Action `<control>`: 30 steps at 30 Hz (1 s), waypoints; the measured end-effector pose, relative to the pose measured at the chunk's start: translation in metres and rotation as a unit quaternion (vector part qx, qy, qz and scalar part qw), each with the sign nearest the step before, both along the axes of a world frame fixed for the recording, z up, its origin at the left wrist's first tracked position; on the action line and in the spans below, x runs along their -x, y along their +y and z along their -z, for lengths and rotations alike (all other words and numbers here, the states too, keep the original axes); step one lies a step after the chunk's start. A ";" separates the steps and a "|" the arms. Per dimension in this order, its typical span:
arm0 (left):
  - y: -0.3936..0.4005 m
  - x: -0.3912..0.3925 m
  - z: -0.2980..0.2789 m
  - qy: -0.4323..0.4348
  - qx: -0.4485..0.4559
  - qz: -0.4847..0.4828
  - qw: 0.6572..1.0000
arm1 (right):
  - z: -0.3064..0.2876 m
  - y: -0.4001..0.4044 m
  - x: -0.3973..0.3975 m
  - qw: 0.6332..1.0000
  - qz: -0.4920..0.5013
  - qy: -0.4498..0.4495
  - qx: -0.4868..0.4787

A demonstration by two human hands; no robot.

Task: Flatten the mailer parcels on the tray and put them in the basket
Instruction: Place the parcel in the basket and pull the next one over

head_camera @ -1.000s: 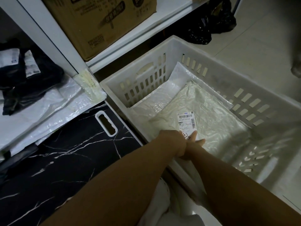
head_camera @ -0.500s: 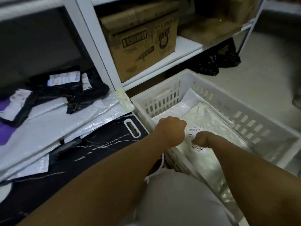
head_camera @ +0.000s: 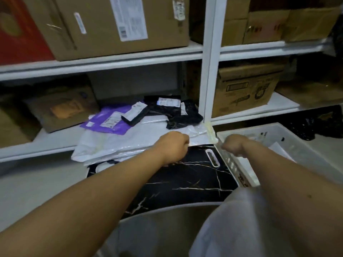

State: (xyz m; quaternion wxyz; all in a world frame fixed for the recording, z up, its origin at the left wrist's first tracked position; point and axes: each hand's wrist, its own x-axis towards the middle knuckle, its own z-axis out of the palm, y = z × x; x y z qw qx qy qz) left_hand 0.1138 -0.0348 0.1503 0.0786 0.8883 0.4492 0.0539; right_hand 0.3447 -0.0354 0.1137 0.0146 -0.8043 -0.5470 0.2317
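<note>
A pile of mailer parcels lies across the far end of the black marble-patterned tray [head_camera: 185,180] and onto the low shelf: white mailers [head_camera: 130,140] at the bottom, a purple one [head_camera: 109,125] and black ones [head_camera: 176,112] on top. My left hand [head_camera: 172,146] is curled into a fist at the near edge of the white mailers and holds nothing. My right hand [head_camera: 233,145], also a fist holding nothing, hovers over the left rim of the white slotted basket [head_camera: 300,143]. A corner of a white mailer [head_camera: 280,150] shows inside the basket.
White metal shelving [head_camera: 209,71] stands behind the tray, loaded with cardboard boxes [head_camera: 245,93]. Black bags [head_camera: 315,125] lie on the floor beyond the basket. My pale clothing fills the lower right.
Both hands have come out of the basket, leaving the labelled white mailer there, and moved left and up. My view has swung from the basket toward the shelf and mailer pile.
</note>
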 end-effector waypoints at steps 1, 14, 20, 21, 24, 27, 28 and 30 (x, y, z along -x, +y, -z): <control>0.002 0.018 -0.001 -0.008 0.001 -0.023 1.000 | -0.001 0.009 0.016 0.999 -0.030 -0.015 0.000; 0.055 0.140 0.051 -0.149 0.090 -0.282 0.943 | 0.039 0.103 0.177 0.985 -0.169 -0.009 -0.043; 0.088 0.154 0.055 -0.206 0.080 -0.306 0.926 | 0.051 0.151 0.243 0.975 -0.109 0.149 -0.123; 0.093 0.155 0.052 -0.215 0.071 -0.307 0.925 | 0.052 0.161 0.253 0.971 -0.091 0.183 -0.128; 0.105 0.169 0.052 -0.219 0.055 -0.313 0.923 | 0.052 0.197 0.284 0.950 -0.045 0.278 -0.139; 0.113 0.183 0.055 -0.222 0.055 -0.326 0.917 | 0.054 0.230 0.303 0.926 0.017 0.353 -0.133; 0.114 0.186 0.055 -0.225 0.053 -0.329 0.915 | 0.058 0.240 0.306 0.920 0.039 0.368 -0.125; 0.122 0.191 0.056 -0.231 0.047 -0.335 0.912 | 0.069 0.260 0.311 0.903 0.085 0.404 -0.118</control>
